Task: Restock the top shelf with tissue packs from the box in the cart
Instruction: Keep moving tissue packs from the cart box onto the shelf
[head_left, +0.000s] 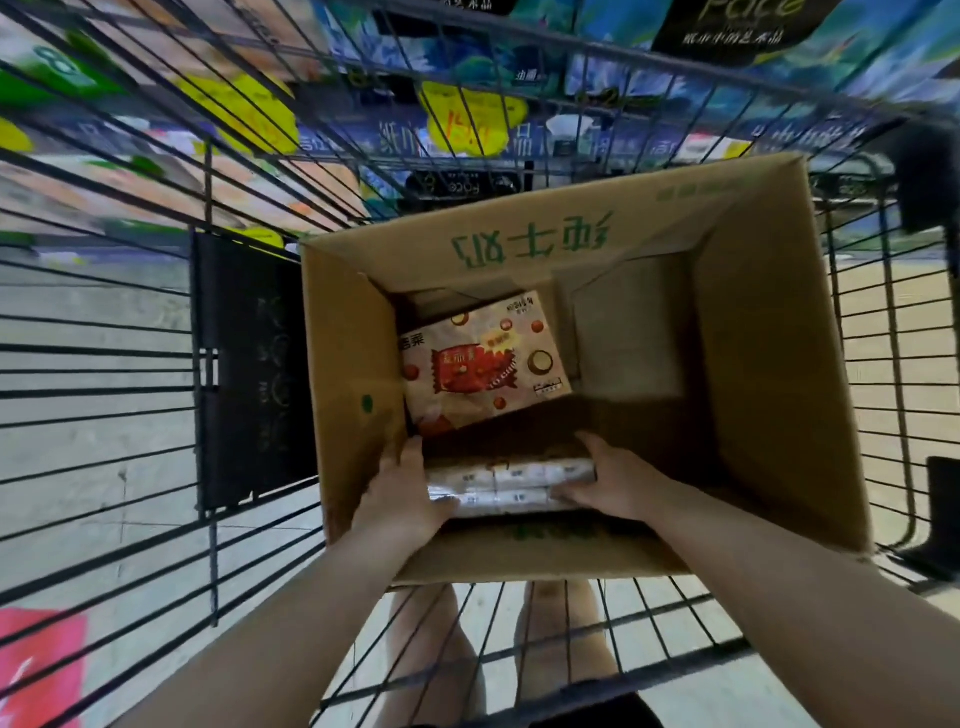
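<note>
Here the pack (511, 483) lies crosswise inside the box (769, 364), against its near wall, with its long axis running side to side. The left grip (402, 493) and right grip (613, 483) each clasp one end, fingers seemingly tucked under.

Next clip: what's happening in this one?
A person reaches into the cardboard box in the cart. The left hand and right hand grip opposite ends of a white tissue pack, low inside the box, not yet lifted out. A red-printed pack lies farther in.
</note>
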